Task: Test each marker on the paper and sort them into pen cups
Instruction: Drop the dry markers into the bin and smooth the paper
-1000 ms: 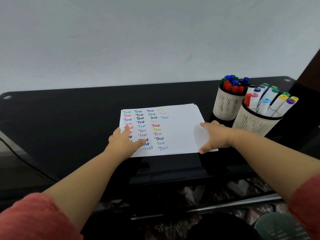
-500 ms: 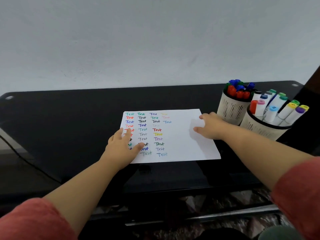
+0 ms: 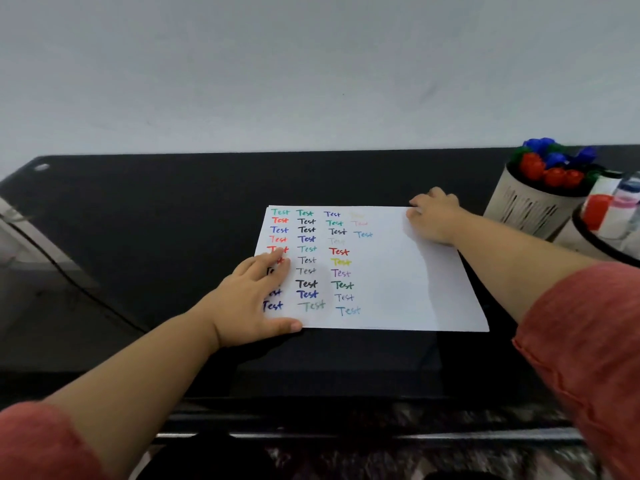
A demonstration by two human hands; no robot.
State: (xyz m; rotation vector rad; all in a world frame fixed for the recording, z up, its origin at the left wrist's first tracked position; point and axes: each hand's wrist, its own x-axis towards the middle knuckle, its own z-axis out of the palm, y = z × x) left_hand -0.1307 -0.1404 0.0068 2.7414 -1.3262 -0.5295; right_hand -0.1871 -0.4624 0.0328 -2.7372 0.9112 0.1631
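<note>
White paper (image 3: 398, 271), rows of coloured "Test" words down its left half, lies flat on the black desk (image 3: 156, 220). The left hand (image 3: 252, 303) presses on its near-left corner, fingers (image 3: 273, 263) loosely spread, covering some words. The right hand (image 3: 434, 216) rests on the far-right edge, fingers slightly curled, holding nothing. Two pen cups (image 3: 530, 209) full of markers (image 3: 554, 168) stand just right, touching each other.

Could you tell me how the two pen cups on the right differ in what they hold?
The far pen cup holds markers with rounded red, blue and green caps. The near pen cup, cut off by the frame edge, holds mostly white-bodied markers with coloured ends. The far one stands closer to the wall. Both are pale with dark rims.
</note>
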